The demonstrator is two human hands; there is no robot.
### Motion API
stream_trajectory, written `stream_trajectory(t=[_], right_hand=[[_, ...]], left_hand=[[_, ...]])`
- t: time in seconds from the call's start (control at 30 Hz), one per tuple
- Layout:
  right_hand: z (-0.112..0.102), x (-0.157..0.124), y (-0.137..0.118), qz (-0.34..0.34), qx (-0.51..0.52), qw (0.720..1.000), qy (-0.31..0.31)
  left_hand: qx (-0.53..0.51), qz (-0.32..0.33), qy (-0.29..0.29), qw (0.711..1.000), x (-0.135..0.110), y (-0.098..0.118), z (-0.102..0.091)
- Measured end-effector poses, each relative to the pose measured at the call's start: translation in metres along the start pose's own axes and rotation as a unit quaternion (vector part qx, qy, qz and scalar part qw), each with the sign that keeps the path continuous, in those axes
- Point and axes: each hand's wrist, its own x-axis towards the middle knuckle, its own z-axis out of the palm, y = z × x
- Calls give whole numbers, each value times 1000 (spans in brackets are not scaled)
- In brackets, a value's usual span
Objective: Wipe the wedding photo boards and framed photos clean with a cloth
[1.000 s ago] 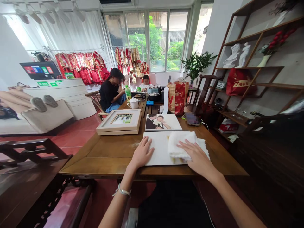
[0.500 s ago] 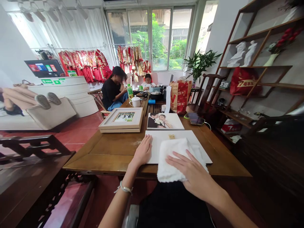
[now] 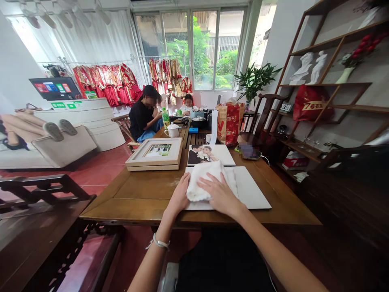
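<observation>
A white board (image 3: 255,190) lies flat on the wooden table in front of me. My right hand (image 3: 217,190) rests on a folded white towel (image 3: 194,187), fingers spread, pressing it onto the board's left and middle part. At the board's left edge, my left hand (image 3: 180,194) lies with fingers stretched forward, close against the towel's left side. It grips nothing that I can see. Just beyond the board is a wedding photo panel (image 3: 225,156), its near edge partly covered by the towel. The small tan piece on the board is hidden now.
Stacked picture frames (image 3: 153,166) lie to the left on the table (image 3: 121,198). Farther back stand a white mug (image 3: 172,130), a red and tan paper bag (image 3: 229,125) and a phone (image 3: 251,152) with a cable. A person (image 3: 146,113) sits at the far left side.
My right hand has slid the towel left and away from me across the board, covering the small tan piece. My left hand has stayed near the board's left edge.
</observation>
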Motion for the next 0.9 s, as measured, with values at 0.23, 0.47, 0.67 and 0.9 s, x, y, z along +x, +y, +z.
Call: stream_trajectory(t=[0.23, 0.47, 0.67, 0.9], right_hand=[[-6, -58, -7, -37, 40, 998, -18], [-10, 17, 35, -11, 40, 999, -29], [-14, 59, 42, -61, 58, 995, -46], [-5, -15, -16, -69, 19, 997, 24]], left_hand=[[11, -18, 30, 999, 0, 0, 2], [21, -29, 30, 999, 1, 2, 2], [-1, -32, 22, 999, -1, 10, -4], [22, -39, 7, 999, 2, 6, -4]])
